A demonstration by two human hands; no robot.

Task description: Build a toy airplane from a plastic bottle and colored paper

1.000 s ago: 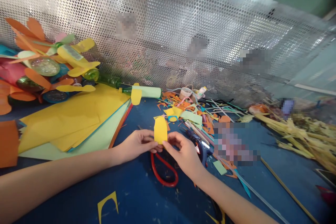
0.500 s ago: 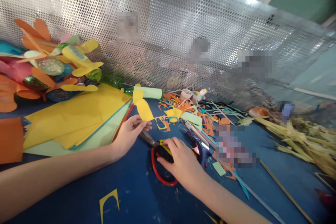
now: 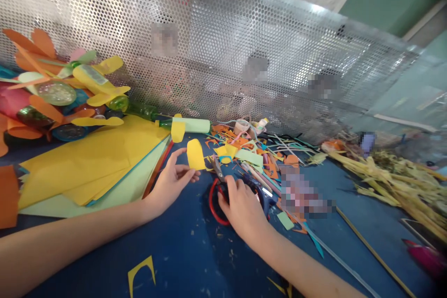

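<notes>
My left hand (image 3: 178, 178) is closed at its fingertips on a rounded yellow paper piece (image 3: 195, 154), which stands up above the fingers. My right hand (image 3: 240, 200) is wrapped round the handles of the scissors (image 3: 218, 170); one red loop shows below the fingers, and the blades point up and away, just right of the yellow piece. Another yellow paper piece (image 3: 178, 131) lies beyond my left hand, by a green bottle wrapped in pale green paper (image 3: 192, 125).
Yellow sheets (image 3: 94, 158) lie left on the blue table (image 3: 167, 251). Paper flowers on bottles (image 3: 94, 79) are piled behind them. Orange scraps (image 3: 240, 138), a glue gun, straws and a stick (image 3: 370, 247) are right. Dried husks (image 3: 380, 174) lie farther right. A perforated metal panel (image 3: 216, 46) stands behind.
The scissors have swung more upright and moved away from my left fingers. The yellow piece in my left hand has turned more upright and sits apart from the other yellow piece. The view has shifted slightly.
</notes>
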